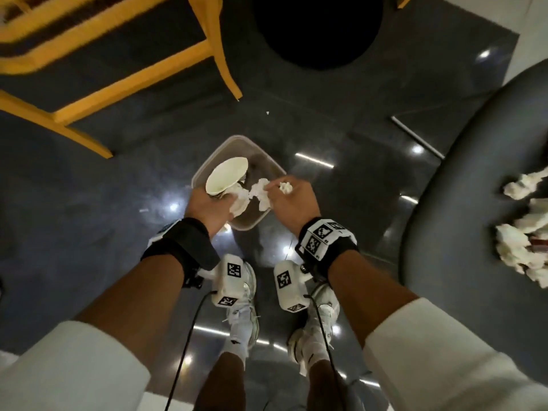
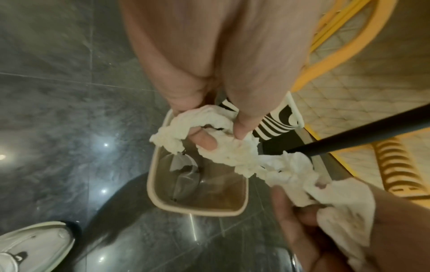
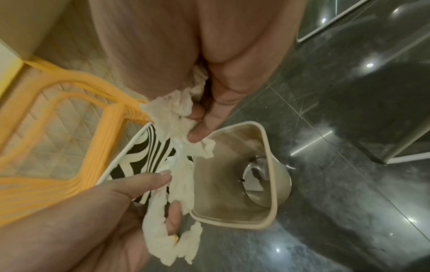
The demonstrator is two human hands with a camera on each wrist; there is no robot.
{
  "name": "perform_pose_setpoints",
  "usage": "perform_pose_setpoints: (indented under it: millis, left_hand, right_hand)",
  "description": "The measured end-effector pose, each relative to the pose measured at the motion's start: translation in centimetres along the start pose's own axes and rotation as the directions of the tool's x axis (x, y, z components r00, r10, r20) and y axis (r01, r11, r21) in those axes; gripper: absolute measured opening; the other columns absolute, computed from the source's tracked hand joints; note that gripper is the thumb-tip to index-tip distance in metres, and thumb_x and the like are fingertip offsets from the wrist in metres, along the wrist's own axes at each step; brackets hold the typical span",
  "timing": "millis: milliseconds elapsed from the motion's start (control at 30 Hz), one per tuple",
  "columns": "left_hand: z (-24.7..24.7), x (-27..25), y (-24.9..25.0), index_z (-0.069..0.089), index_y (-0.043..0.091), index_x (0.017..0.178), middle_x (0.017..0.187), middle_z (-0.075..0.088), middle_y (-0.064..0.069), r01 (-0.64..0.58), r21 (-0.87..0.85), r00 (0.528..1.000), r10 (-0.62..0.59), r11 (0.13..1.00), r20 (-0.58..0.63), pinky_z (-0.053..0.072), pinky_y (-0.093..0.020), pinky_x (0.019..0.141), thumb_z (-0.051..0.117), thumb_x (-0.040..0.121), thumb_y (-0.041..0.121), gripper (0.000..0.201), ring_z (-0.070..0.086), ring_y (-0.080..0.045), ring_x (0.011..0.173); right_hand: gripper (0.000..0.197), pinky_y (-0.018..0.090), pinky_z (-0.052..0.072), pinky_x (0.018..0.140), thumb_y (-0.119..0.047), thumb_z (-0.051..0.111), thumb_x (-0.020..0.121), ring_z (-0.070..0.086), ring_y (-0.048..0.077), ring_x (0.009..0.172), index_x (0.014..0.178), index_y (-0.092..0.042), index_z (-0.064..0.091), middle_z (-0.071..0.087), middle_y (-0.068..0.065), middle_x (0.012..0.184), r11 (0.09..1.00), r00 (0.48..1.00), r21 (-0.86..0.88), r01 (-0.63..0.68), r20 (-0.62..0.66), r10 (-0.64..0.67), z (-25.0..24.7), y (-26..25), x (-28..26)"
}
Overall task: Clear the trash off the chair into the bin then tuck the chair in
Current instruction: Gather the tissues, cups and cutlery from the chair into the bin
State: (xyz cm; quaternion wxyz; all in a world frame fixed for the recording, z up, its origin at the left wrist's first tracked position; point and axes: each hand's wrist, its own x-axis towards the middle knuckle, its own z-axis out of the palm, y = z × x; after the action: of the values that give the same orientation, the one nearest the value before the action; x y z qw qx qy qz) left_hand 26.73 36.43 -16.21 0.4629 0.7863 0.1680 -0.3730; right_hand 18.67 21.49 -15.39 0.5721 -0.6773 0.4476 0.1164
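Both hands hover over a small beige bin (image 1: 235, 140) on the dark floor. My left hand (image 1: 207, 206) grips a paper cup (image 1: 226, 176), white inside and black-and-white striped outside (image 2: 277, 119), tilted on its side, along with a crumpled white tissue (image 2: 209, 117). My right hand (image 1: 293, 200) pinches more crumpled tissue (image 3: 172, 114). The tissue strand (image 1: 261, 191) stretches from one hand to the other above the bin's mouth (image 3: 272, 165). At the right stands the dark grey chair (image 1: 459, 188), with several more tissue wads (image 1: 522, 226) lying on its seat.
A yellow chair (image 1: 124, 81) stands at the upper left, close to the bin. A round black table base (image 1: 317, 28) lies beyond. My white shoes (image 1: 243, 310) are just behind the bin. Something shiny lies at the bin's bottom (image 2: 186, 176).
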Motion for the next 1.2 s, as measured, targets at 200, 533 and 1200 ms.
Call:
perform_pose_setpoints:
  millis: [200, 533, 1200]
  left_hand:
    - [-1.6, 4.0, -2.9, 0.062, 0.021, 0.114, 0.107, 0.074, -0.001, 0.082, -0.042, 0.981, -0.073, 0.996, 0.181, 0.057, -0.039, 0.087, 0.068, 0.084, 0.013, 0.032, 0.069, -0.024, 0.104]
    - [2.2, 3.8, -1.9, 0.062, 0.011, 0.115, 0.125, 0.061, -0.021, -0.01, 0.09, 0.997, 0.003, 0.996, 0.082, 0.042, -0.05, 0.108, 0.057, 0.087, -0.003, 0.032, 0.058, -0.032, 0.119]
    - [41.8, -26.2, 13.9, 0.057, 0.029, 0.125, 0.116, 0.052, 0.006, -0.962, 0.175, 0.256, 0.47, 0.208, 0.845, 0.047, -0.04, 0.097, 0.064, 0.081, 0.022, 0.045, 0.052, -0.017, 0.111]
  right_hand:
    - [0.077, 0.027, 0.043, 0.095, -0.048, 0.065, 0.093, 0.054, 0.009, 0.118, 0.156, -0.034, 0.025, 0.055, -0.009, 0.134, 0.97, 0.962, 0.168, -0.177, 0.237, 0.134, 4.1, 0.6, 2.2]
    - [0.031, 0.047, 0.058, 0.092, -0.04, 0.054, 0.079, 0.072, 0.026, 0.1, 0.103, -0.028, 0.068, 0.076, 0.006, 0.105, 0.993, 0.987, -0.011, -0.116, 0.113, 0.116, -1.4, 5.6, 3.2]
    - [0.012, 0.03, 0.053, 0.08, -0.02, 0.06, 0.094, 0.063, 0.01, 0.082, 0.099, -0.021, 0.071, 0.068, -0.009, 0.088, 0.999, 0.613, -0.012, -0.044, -0.79, 0.018, -43.9, 14.0, -19.2]
